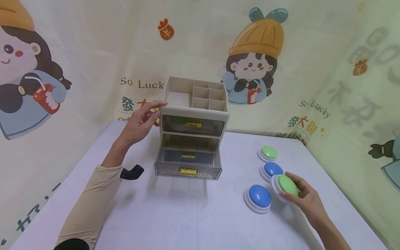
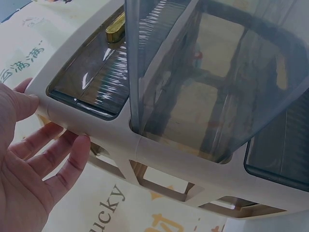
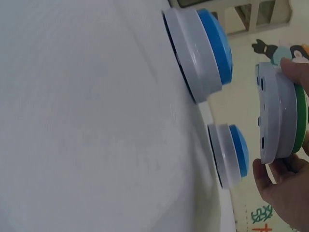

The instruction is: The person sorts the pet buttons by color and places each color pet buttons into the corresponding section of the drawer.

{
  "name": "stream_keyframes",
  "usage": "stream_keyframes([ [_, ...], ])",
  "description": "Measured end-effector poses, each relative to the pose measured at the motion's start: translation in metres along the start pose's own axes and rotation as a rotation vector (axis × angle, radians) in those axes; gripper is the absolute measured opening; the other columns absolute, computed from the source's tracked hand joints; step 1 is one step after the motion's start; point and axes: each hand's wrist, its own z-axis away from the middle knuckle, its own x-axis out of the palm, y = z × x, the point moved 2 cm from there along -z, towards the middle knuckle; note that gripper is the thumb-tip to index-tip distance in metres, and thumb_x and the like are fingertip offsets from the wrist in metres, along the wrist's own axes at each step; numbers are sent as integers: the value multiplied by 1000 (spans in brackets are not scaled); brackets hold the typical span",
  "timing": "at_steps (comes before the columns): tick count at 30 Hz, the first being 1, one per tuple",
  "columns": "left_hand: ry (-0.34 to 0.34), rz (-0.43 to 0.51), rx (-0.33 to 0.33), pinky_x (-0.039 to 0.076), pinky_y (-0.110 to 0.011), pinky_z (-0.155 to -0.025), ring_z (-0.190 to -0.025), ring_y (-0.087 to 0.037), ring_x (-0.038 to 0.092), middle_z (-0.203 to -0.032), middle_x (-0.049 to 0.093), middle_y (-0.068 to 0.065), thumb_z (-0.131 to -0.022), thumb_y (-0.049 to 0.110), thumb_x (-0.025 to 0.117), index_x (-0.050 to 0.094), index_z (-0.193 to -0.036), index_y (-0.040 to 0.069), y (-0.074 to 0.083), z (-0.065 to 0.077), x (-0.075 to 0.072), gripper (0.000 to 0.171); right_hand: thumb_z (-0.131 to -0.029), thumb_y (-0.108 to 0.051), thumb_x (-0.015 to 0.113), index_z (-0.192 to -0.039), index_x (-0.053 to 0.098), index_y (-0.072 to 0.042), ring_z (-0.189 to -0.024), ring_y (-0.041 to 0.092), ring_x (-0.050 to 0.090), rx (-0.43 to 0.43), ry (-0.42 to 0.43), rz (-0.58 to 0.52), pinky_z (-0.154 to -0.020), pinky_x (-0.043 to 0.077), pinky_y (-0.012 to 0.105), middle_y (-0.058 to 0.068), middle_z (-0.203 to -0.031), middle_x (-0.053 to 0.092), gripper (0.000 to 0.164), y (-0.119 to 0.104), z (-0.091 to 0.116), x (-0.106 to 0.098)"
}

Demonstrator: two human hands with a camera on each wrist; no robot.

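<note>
A cream desktop drawer organizer [image 1: 195, 110] stands on the table with its clear middle drawer [image 1: 168, 170] pulled out; the smoky drawer above it is closed. My left hand [image 1: 139, 123] holds the organizer's upper left front corner. In the left wrist view, its thumb and bent fingers lie along that cream edge. My right hand [image 1: 307, 199] pinches a green push button [image 1: 288, 185] by its white base, raised and tilted. Beside it on the table are a near blue button [image 1: 260, 196], a second blue button [image 1: 273, 168] and another green button [image 1: 269, 152].
Small compartments [image 1: 209, 93] divide the organizer's top. Behind it hangs a printed cloth [image 1: 193, 52], which also covers both sides. A white cloth covers the table [image 1: 175, 211]. A black strap piece [image 1: 132, 172] sticks out near my left sleeve.
</note>
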Motion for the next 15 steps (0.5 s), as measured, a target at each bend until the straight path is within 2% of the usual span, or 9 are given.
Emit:
stream_keyframes([
  [11, 2, -1, 2, 54, -25, -79, -92, -18, 63, -144, 56, -6, -107, 10, 52, 57, -146, 17, 0, 0, 0, 40, -90, 11, 68, -150, 47, -3, -121, 0, 49, -67, -82, -123, -94, 43, 8, -17, -138, 56, 66, -19, 4, 19],
  [15, 1, 1, 3, 54, -25, -79, -91, -19, 63, -143, 56, -7, -107, 10, 52, 57, -145, 17, -1, 1, 0, 39, -93, 12, 62, -152, 44, -4, -122, 2, 50, -82, -127, -192, -94, 45, 11, -13, -141, 53, 63, -20, 2, 22],
])
